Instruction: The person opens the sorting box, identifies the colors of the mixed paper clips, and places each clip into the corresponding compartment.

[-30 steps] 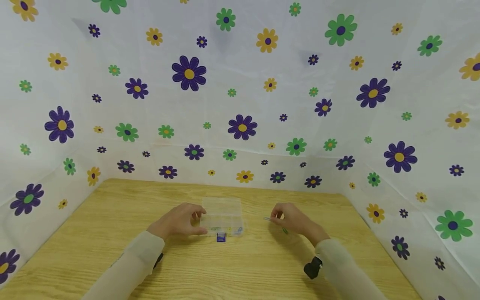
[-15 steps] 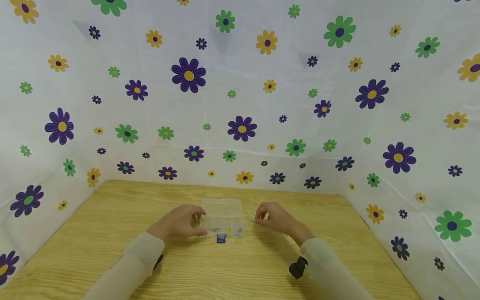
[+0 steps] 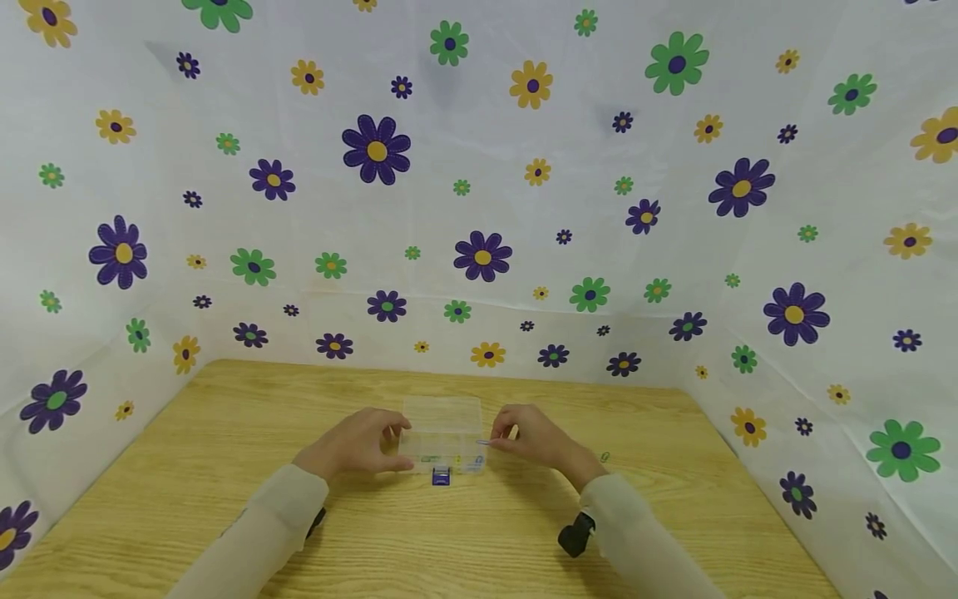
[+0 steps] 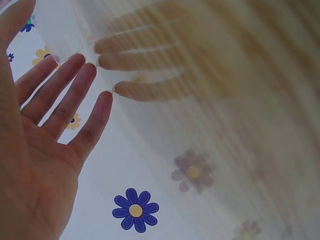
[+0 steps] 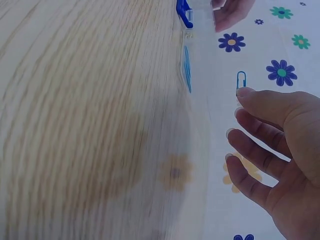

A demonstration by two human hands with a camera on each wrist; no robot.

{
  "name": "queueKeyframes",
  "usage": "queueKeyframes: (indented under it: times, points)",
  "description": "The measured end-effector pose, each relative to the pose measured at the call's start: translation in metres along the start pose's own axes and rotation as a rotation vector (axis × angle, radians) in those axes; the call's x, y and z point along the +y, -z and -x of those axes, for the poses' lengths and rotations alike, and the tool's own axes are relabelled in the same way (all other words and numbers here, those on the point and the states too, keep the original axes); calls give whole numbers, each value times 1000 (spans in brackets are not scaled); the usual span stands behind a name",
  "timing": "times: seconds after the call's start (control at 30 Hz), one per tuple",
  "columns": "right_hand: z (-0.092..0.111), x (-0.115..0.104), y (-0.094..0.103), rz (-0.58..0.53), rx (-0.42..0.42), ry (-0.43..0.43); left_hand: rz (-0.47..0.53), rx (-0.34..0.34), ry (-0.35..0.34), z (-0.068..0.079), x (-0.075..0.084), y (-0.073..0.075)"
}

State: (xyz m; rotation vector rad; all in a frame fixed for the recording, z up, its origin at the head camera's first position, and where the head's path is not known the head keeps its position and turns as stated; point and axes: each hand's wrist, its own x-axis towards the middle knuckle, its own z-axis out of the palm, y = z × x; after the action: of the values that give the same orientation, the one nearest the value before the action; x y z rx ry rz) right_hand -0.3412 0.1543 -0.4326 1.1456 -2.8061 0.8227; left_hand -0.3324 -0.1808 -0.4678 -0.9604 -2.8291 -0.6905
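Observation:
A clear plastic compartment box [image 3: 430, 445] lies with its lid raised at the back and a blue latch [image 3: 441, 477] at the front. My left hand [image 3: 361, 441] holds the box at its left end, thumb at the front corner and forefinger at the back. At the box's right end, my right hand [image 3: 533, 434] pinches a blue paper clip [image 5: 241, 79] between thumb and forefinger, its tip over the right compartment. Blue paper clips [image 3: 479, 460] lie in that compartment. Green [image 3: 430, 459] and yellow pieces [image 3: 458, 459] show in compartments farther left.
A green paper clip [image 3: 604, 457] lies on the wooden table [image 3: 449, 541], right of my right wrist. White cloth walls [image 3: 479, 208] with printed flowers stand behind the table and at both sides.
My right hand has moved left with the blue paper clip, up to the box's right end. The green paper clip now shows clear of my arm. My left hand has stayed on the box.

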Motion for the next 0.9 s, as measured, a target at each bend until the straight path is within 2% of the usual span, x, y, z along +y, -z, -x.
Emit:
queueKeyframes:
  times: [0.57, 0.9]
  points:
    - [-9, -3, -11, -70, -53, -35, -8, 3, 10, 0, 1, 0]
    - [-9, -7, -16, -84, -54, -50, -13, 7, 6, -1, 0, -1]
